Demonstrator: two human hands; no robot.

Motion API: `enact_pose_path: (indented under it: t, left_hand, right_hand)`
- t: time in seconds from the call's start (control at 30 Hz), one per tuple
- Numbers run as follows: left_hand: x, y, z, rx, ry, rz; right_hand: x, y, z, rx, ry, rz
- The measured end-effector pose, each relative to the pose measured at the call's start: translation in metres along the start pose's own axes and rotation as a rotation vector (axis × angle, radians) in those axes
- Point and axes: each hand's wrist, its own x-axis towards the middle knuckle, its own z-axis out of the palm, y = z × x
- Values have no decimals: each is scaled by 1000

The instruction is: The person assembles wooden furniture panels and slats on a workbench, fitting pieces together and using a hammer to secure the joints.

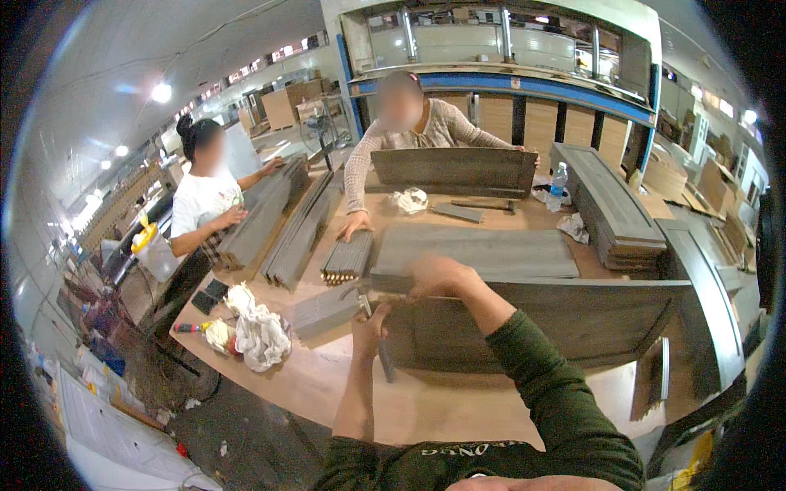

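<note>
My left hand (372, 321) is closed round what looks like a hammer (365, 306), its shiny metal end above my fingers and a dark handle below. It is beside the left end of a grey-brown framed panel (532, 327) standing on its long edge. My right hand (442, 277) is over that panel's top edge near the same end, its fingers smeared by motion. Behind lies a flat grey panel (483, 250). Left of my hands are a short grey board (327, 311) and a bundle of narrow grey strips (348, 258), which a co-worker's hand (355, 224) touches.
Across the wooden table (458, 409), a co-worker (434, 119) steadies an upright panel (450, 170). Another co-worker (205, 188) handles grey boards (266, 209) at left. Stacked panels (610, 204) and a water bottle (558, 182) are at right. White rags (262, 335) and a screwdriver (192, 328) lie near left.
</note>
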Motion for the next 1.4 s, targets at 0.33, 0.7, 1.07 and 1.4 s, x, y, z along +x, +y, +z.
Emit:
enact_pose_path:
  t: [0.33,0.7,1.07,1.4]
  left_hand:
    - [-8,-1,0,-88,-13,151]
    - [-12,-14,-6,-42,7,170]
    - [-8,-5,4,-58,45,153]
    - [-12,-27,-1,-108,6,303]
  right_hand:
    - [10,2,12,-67,-9,-65]
    - [-1,-21,-11,38,-25,29]
    - [4,-7,-5,26,-52,-48]
    - [-10,-15,12,-113,-13,-25]
